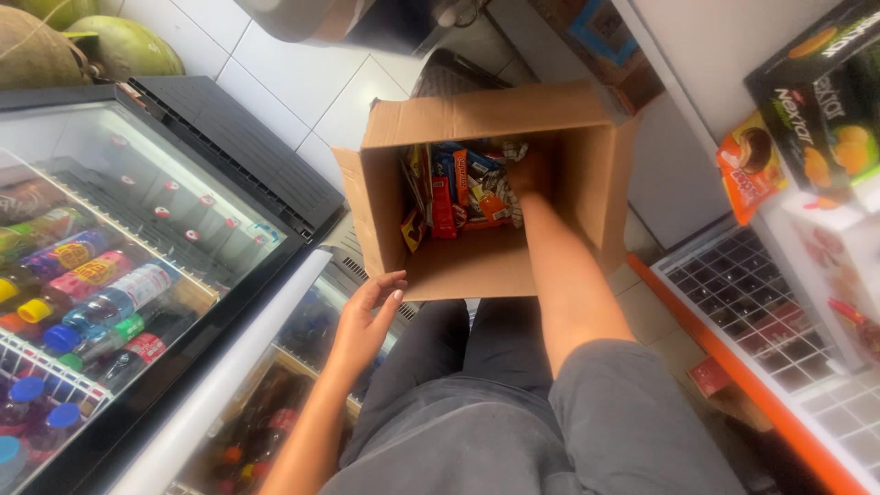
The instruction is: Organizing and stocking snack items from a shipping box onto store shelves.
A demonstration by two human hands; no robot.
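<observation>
Your right hand [530, 174] is deep in the box [486, 266], down among the snack packs [463, 188] heaped at its far end. Whether those fingers are closed on a pack or just resting among them I cannot tell; the hand is mostly lost in the pile. Your left hand [367, 316] is at the near left corner of the box with its fingers open and spread, fingertips touching the cardboard edge but not clamping it.

That loose left hand looks like the main risk. The box seems to rest on your lap, tilted away from you, with nothing gripping it. If you tug at a pack wedged in the heap, the box may well slide or tip forward off your knees onto the floor [302, 82] and spill.

The packs stand crammed together, so pulling one could drag its neighbours up and over the rim.

The cooler [183, 211] sits just beside your left elbow, its glass lid right under your forearm; a sudden grab for a slipping box could knock your arm against it.

On your right, the shelf [761, 302] is near and the cartons [816, 119] on it overhang somewhat, so a wide swing of the right elbow coming out of the box could catch them.
</observation>
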